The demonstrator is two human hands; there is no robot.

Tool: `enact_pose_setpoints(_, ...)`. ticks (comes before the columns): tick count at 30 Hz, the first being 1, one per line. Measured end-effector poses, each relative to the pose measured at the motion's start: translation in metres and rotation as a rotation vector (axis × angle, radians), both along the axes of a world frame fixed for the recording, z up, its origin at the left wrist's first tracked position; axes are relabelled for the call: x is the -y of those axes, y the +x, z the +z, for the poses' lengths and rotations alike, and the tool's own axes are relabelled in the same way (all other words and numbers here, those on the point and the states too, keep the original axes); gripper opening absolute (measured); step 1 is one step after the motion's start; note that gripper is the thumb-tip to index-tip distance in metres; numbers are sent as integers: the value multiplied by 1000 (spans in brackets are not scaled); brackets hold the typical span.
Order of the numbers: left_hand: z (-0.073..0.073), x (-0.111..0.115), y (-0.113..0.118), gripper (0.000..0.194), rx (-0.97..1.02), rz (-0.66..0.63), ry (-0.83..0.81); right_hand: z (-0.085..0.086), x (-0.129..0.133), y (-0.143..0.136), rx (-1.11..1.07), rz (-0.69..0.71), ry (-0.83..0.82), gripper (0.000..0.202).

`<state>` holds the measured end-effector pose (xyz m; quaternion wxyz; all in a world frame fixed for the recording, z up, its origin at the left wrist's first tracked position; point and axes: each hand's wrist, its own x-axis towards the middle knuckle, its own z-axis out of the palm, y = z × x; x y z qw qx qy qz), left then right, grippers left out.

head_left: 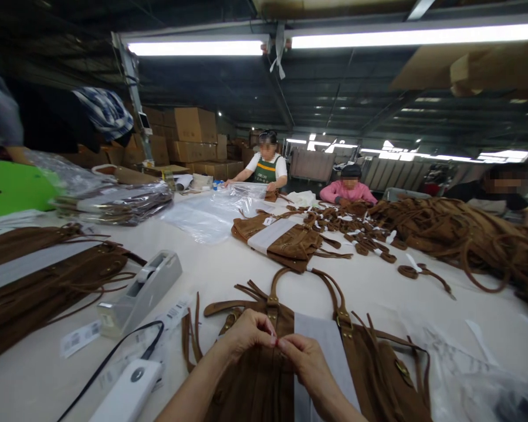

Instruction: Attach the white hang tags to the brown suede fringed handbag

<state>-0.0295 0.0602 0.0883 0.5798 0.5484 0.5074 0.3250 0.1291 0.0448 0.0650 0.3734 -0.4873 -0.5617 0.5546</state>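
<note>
A brown suede-like handbag (281,375) lies flat before me, with two looped handles, brass-coloured fittings and hanging fringe strips. Across its middle runs a pale grey paper band (319,346). Over the bag, my left hand (250,334) and my right hand (301,354) meet, thumbs and fingertips pinched together. A tiny reddish bit shows between the fingertips, too small to name. Both hands hover close to the base of the left handle (273,296). What else they may hold is hidden.
Left of the bag stand a grey tape dispenser (143,293), barcode labels (81,338) and a white device (129,390) with a black cable. Another banded bag (281,237) lies ahead, and a brown strap pile (457,234) to the right. Several people work across the table.
</note>
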Motion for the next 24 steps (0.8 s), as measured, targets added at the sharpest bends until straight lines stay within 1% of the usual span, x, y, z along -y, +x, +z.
enact_pose_setpoints(2, -5, -13, -5, 18, -72, -51, -12, -6, -11, -1, 57, -36, 9, 30)
enact_pose_setpoints(3, -8, -20, -8, 20, -115, -43, -6, -9, -15, -1, 83, -67, 12, 30)
enact_pose_setpoints(4, -11, -28, -10, 22, -172, -14, 12, -11, -20, 0, 100, -103, 14, 30)
enact_pose_setpoints(6, -17, -44, -13, 25, -321, 95, 71, -16, -28, 1, 134, -167, 26, 31)
enact_pose_setpoints(8, -24, -59, -14, 23, -480, 208, 124, -20, -36, 1, 162, -200, 30, 32)
enact_pose_setpoints(9, -26, -65, -14, 20, -545, 239, 138, -22, -40, 1, 175, -203, 27, 33)
enact_pose_setpoints(12, -31, -77, -8, 14, -652, 238, 150, -27, -48, 0, 212, -199, 17, 33)
enact_pose_setpoints(14, -33, -82, -3, 12, -671, 223, 147, -30, -52, -1, 241, -193, 15, 31)
enact_pose_setpoints(17, -35, -86, 2, 16, -638, 234, 114, -35, -57, -3, 291, -187, 13, 29)
enact_pose_setpoints(20, -37, -89, 4, 19, -530, 243, 72, -37, -62, -6, 351, -186, 19, 26)
enact_pose_setpoints(24, -40, -88, 6, 15, -341, 235, 55, -33, -69, -12, 446, -190, 29, 22)
